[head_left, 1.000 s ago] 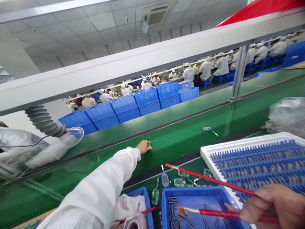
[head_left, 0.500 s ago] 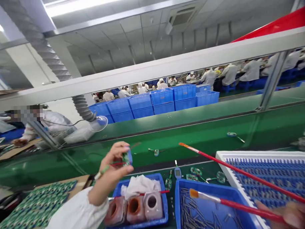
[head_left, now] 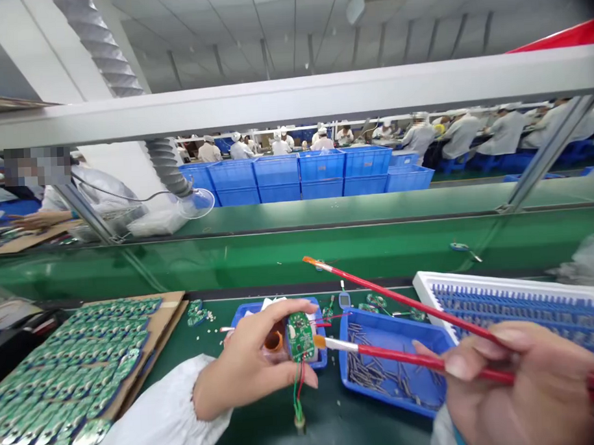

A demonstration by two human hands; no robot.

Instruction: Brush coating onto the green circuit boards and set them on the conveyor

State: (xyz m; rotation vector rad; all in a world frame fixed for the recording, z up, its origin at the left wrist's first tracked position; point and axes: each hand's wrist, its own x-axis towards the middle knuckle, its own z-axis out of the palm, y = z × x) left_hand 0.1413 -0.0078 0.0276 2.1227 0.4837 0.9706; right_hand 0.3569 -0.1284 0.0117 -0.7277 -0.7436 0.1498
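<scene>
One long green conveyor belt (head_left: 239, 250) runs along the far edge of a green tabletop (head_left: 265, 434). At the tabletop's left edge lies a cardboard sheet (head_left: 169, 310) bearing rows of green boards (head_left: 77, 353); toward the right edge sits a white foam tray (head_left: 426, 294) lined with blue racks (head_left: 538, 311). Between them are a blue bin (head_left: 385, 398), its metal pins (head_left: 365, 369) heaped mostly to the left, and a smaller blue tray (head_left: 322, 359), partly hidden behind the left hand (head_left: 255, 354). The right hand (head_left: 517, 377), fingers closed around two red-handled paintbrushes (head_left: 392, 292), comes in over the bin's near right corner; the upper brush (head_left: 427, 311) points toward the belt, the lower brush (head_left: 396, 355) toward the left hand. That left hand has thumb and fingers clamped on opposite edges of a single circuit board (head_left: 301, 336), held above the tabletop in front of the smaller tray. Bristles (head_left: 320, 342) of the lower brush appear at the board's right edge, though whether they touch cannot be told. Red and green wires (head_left: 299, 386) dangle from the board's lower end.
</scene>
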